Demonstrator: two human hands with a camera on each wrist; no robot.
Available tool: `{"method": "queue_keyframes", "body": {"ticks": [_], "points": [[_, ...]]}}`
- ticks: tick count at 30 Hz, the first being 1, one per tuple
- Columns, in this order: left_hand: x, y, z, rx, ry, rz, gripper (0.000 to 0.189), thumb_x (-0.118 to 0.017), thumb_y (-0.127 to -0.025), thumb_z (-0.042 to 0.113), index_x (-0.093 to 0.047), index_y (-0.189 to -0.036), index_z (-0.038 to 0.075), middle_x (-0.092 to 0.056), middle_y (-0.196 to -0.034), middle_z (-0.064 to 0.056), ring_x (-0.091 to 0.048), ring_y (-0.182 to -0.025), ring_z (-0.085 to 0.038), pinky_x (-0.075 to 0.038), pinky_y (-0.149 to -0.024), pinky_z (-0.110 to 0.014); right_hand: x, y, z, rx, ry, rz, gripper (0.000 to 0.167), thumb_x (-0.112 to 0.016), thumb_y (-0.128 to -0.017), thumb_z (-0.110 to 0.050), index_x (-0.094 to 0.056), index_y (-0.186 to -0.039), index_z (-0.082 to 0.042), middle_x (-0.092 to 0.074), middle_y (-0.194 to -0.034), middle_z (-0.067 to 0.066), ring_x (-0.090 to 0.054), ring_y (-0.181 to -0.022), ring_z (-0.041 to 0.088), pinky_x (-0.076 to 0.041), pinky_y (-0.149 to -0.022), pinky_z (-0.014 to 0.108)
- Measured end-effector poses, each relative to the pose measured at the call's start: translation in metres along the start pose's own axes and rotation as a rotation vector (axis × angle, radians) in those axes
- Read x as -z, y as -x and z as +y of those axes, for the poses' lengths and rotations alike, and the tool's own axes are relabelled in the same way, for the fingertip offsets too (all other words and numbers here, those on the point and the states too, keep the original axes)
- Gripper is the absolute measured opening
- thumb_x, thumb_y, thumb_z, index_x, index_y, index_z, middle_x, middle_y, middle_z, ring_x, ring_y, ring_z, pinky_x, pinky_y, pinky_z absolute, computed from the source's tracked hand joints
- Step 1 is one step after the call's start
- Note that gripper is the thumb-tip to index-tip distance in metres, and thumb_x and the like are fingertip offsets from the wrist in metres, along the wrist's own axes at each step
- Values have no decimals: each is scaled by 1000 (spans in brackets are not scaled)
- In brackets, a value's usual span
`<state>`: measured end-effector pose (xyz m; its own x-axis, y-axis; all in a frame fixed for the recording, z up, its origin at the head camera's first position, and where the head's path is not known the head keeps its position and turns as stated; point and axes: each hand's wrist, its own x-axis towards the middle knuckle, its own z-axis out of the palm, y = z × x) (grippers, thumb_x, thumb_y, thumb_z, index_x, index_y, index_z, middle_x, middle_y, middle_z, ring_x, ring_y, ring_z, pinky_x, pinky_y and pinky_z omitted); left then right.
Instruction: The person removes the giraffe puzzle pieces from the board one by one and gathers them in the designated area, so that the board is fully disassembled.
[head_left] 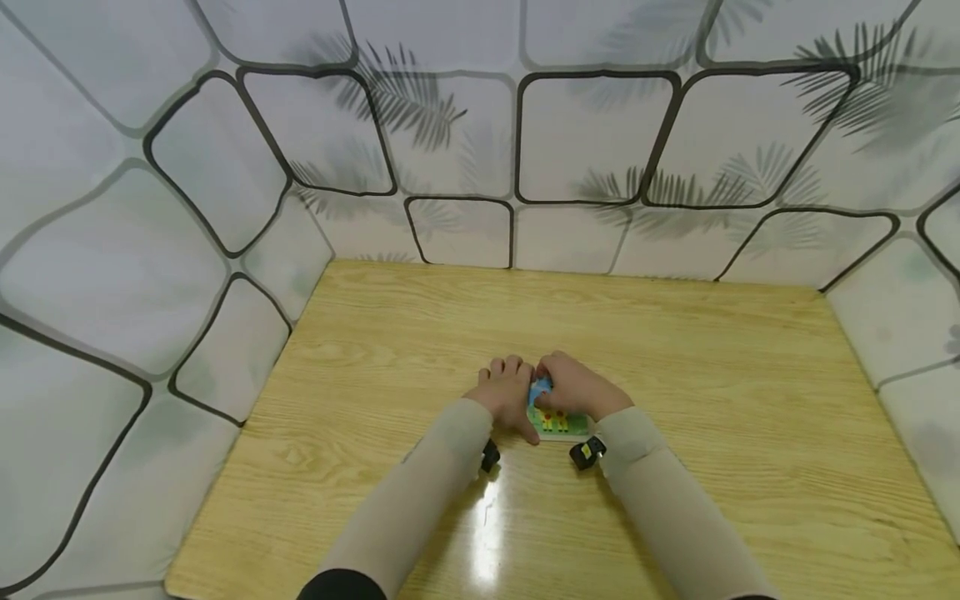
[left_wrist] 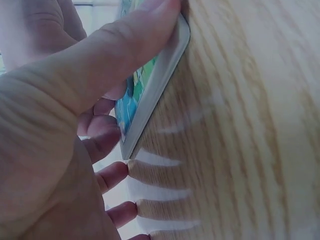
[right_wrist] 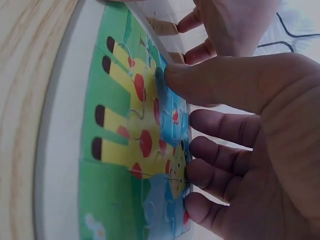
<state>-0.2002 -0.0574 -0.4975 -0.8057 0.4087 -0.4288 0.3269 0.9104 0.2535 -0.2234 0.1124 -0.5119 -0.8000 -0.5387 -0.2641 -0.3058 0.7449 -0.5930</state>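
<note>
A jigsaw puzzle board (head_left: 558, 432) lies on the table, its pale rim around a giraffe picture (right_wrist: 142, 130) on green and blue. My left hand (head_left: 510, 396) rests along its left side. The left thumb (left_wrist: 135, 37) lies over the near rim, and the other fingers reach forward, spread on the tabletop. Over the board's far left part, my right hand (head_left: 581, 387) pinches a blue puzzle piece (right_wrist: 161, 82) at the thumb tip, fingers bent at the far edge. The thumb hides much of this piece, so whether it sits flush I cannot tell.
The light wooden table (head_left: 375, 333) extends around the board. Patterned, pale walls (head_left: 465, 167) stand behind it and at both sides. A small black device (head_left: 587, 453) sits at the right wrist, beside the board's near right corner.
</note>
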Motion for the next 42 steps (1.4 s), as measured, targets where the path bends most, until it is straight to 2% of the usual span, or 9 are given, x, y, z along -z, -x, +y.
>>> {"method": "queue_keyframes", "body": {"ticks": [5, 17, 28, 33, 42], "points": [[-2, 0, 0, 3, 9, -4, 97, -88, -68, 59, -43, -143, 17, -30, -153, -9, -29, -134, -33, -27, -112, -52, 0, 0, 0, -11, 18, 1, 30, -75, -88, -18, -64, -111, -2, -55, -107, 9, -53, -88, 21, -50, -80, 39], [-7, 7, -4, -48, 10, 55, 103, -84, -71, 62, -37, -151, 19, -33, -151, -5, -30, -135, -29, -29, -113, -48, 1, 2, -2, -37, 13, 13, 28, -75, -88, -15, -63, -109, -1, -54, -106, 11, -53, -87, 22, -49, -79, 38], [-6, 6, -5, -39, 8, 39, 101, -84, -72, 62, -37, -151, 20, -32, -153, -5, -29, -137, -28, -26, -114, -49, -1, 0, -2, -54, 5, 14, 29, -76, -88, -17, -63, -109, -2, -54, -106, 9, -54, -87, 22, -49, -79, 38], [-6, 4, -4, -46, -13, 56, 102, -84, -70, 64, -38, -151, 21, -34, -151, -4, -31, -134, -28, -29, -111, -47, -1, 0, -1, -48, 21, 27, 28, -76, -88, -17, -63, -109, -3, -55, -106, 9, -54, -87, 22, -49, -78, 38], [-3, 0, -2, -47, -30, 43, 106, -88, -66, 62, -40, -148, 14, -34, -151, -9, -33, -132, -31, -32, -109, -47, -1, -1, -2, -37, 26, 19, 29, -76, -89, -18, -63, -110, -3, -55, -106, 9, -53, -88, 21, -50, -79, 38]]}}
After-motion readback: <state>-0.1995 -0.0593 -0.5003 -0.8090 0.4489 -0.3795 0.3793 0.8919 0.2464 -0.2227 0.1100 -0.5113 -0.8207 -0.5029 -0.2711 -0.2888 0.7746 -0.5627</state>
